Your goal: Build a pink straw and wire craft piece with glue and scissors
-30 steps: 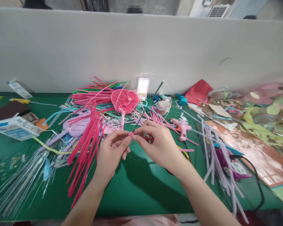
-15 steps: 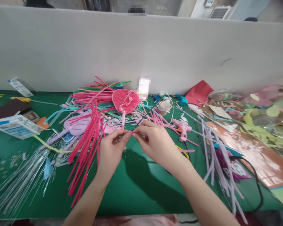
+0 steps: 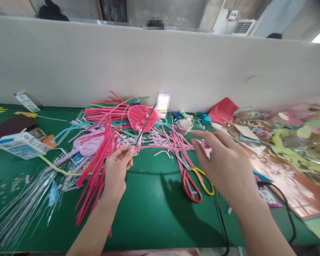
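Note:
My left hand [image 3: 119, 166] is closed, pinching a thin dark stick [image 3: 147, 122] that slants up and away from the fingertips. Something small and pink shows at the stick's lower end, too small to make out. My right hand [image 3: 224, 163] is stretched out to the right, fingers apart, over a pink glue gun [image 3: 208, 151] that it mostly hides; whether they touch I cannot tell. Just left of that hand lie scissors [image 3: 193, 177] with one red and one yellow handle loop. A pink fuzzy pipe cleaner [image 3: 165, 146] runs across between the hands.
Red pipe cleaners [image 3: 96, 167] lie by my left forearm. Behind stands a pink fuzzy round piece [image 3: 142, 118], beside a lilac one [image 3: 88, 144]. A paper cup [image 3: 185, 126] sits further back. A black cable [image 3: 220, 220] crosses the green table [image 3: 154, 217]. Coloured scraps [image 3: 290, 131] fill the right side.
My right hand has left the left fingertips and moved right, over the glue gun. The scissors have come into view. My left hand keeps its pinch; the stick now shows more fully.

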Tool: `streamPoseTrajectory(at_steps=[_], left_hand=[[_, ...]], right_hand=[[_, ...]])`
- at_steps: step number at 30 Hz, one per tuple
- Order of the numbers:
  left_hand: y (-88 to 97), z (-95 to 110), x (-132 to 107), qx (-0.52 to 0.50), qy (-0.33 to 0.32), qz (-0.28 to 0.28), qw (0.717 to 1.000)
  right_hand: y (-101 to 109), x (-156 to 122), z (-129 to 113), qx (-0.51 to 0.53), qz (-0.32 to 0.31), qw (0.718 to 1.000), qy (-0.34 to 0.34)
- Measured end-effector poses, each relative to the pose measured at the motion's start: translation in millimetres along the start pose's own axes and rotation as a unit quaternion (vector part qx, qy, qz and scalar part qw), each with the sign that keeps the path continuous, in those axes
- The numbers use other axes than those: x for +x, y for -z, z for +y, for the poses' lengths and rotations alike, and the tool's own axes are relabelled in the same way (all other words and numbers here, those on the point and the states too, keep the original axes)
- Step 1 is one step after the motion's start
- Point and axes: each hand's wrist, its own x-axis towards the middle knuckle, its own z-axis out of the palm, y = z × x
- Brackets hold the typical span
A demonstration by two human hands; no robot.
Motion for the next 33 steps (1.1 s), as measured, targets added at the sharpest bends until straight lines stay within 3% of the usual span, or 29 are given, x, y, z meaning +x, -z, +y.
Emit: streamPoseTrajectory(at_steps=[3,5,8,12,14,16,19,22,27,29,33], left_hand=[[-1.1,0.1,-0.9,-0.008,0.011,-0.006,1.000],[-0.9,-1.4,-1.0,-0.008,0.014,-0.010,1.000],[1.2,-6.0,-0.1,0.021,-0.006,-0.006,1.000],[3.9,-11.8,0.1,0.129,-0.099,0.020,0.987],[4.0,-12.6,-1.4,0.143,-0.112,0.004,0.983],[4.0,-12.2,-3.4,0.109,-0.085,-0.038,0.990],[6.2,-11.3,-5.0,0.053,-0.024,-0.094,0.994],[10.3,-11.1,-4.0,0.028,0.020,-0.090,0.995],[11.6,-9.5,-4.0,-0.009,0.073,-0.072,0.995],[10.0,-8.0,-6.5,-0.012,0.098,-0.087,0.991],[8.2,-5.7,-12.7,-0.011,0.139,-0.132,0.981]], right_hand=[[-21.7,-4.1,3.8,0.048,-0.142,0.989,0.002],[-38.0,-7.2,6.9,0.030,-0.179,0.983,0.007],[-48.0,-9.1,10.1,-0.017,-0.123,0.992,0.013],[-30.5,-7.2,0.4,0.020,0.013,0.996,0.086],[-22.6,-4.1,-9.8,0.070,0.028,0.987,0.142],[-21.7,0.4,-19.3,0.124,0.006,0.977,0.175],[-25.3,5.4,-26.3,0.097,-0.015,0.986,0.138],[-18.5,1.5,-22.2,0.062,0.003,0.996,0.068],[-6.1,-16.1,1.6,0.227,-0.017,0.974,-0.001],[-16.2,-18.0,10.3,0.244,0.003,0.969,-0.034],[-50.0,-8.6,19.0,0.323,-0.022,0.946,-0.036]])
